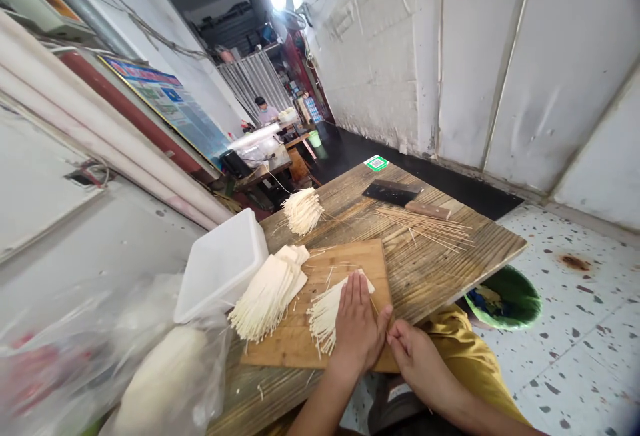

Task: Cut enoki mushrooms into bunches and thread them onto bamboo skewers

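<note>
My left hand [357, 326] lies flat, fingers together and stretched out, pressing on a small bundle of pale thin strips [327, 316] on a wooden cutting board [345, 259]. My right hand [417, 359] is just to its right at the board's near edge, fingers pinched on something thin that I cannot make out. A bigger fan of the same pale strips [267, 296] lies on the board's left side. Another pile of pale strips [303, 209] sits farther back on the wooden table [450, 256].
A cleaver [400, 196] and a spread of thin bamboo skewers [425, 226] lie at the table's far right. A white plastic tub [223, 263] stands left of the board, clear bags [150, 369] nearer. A green bin [505, 296] sits on the floor. A person stands far down the corridor.
</note>
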A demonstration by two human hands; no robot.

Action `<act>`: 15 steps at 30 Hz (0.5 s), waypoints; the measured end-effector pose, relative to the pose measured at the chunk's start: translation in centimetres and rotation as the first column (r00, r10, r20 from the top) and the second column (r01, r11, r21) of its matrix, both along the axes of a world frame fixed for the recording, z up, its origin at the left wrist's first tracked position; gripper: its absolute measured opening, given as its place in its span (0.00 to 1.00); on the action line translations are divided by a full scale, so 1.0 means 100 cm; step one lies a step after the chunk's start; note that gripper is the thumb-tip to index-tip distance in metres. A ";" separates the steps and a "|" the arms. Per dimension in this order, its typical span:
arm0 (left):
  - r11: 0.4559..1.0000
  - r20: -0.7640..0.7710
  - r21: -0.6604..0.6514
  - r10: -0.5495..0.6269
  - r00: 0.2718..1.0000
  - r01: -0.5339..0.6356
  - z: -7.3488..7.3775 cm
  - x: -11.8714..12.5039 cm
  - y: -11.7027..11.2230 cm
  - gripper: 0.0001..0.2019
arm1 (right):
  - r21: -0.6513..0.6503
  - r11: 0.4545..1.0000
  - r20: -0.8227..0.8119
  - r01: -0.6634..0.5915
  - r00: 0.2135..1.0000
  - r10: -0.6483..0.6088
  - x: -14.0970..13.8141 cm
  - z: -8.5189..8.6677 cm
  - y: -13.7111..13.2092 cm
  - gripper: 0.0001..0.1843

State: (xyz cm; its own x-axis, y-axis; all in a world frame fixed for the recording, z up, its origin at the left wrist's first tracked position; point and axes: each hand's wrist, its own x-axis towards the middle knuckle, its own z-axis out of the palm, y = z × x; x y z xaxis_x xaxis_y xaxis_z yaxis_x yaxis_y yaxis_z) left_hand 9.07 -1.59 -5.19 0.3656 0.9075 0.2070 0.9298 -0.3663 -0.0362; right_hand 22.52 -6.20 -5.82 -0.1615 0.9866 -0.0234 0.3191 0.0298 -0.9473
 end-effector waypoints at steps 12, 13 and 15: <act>0.998 0.095 -0.061 0.014 0.995 -0.008 0.033 -0.017 -0.004 0.32 | 0.044 0.998 0.055 0.045 0.997 -0.047 0.000 0.001 0.001 0.09; 0.997 0.077 -0.074 -0.024 0.997 0.030 0.031 -0.015 -0.006 0.32 | 0.044 0.998 0.050 0.047 0.998 -0.049 -0.001 -0.001 0.001 0.09; 0.993 0.052 -0.082 -0.085 0.995 0.089 0.024 -0.010 -0.008 0.33 | 0.053 0.997 0.040 0.049 0.998 -0.051 -0.002 -0.006 0.001 0.10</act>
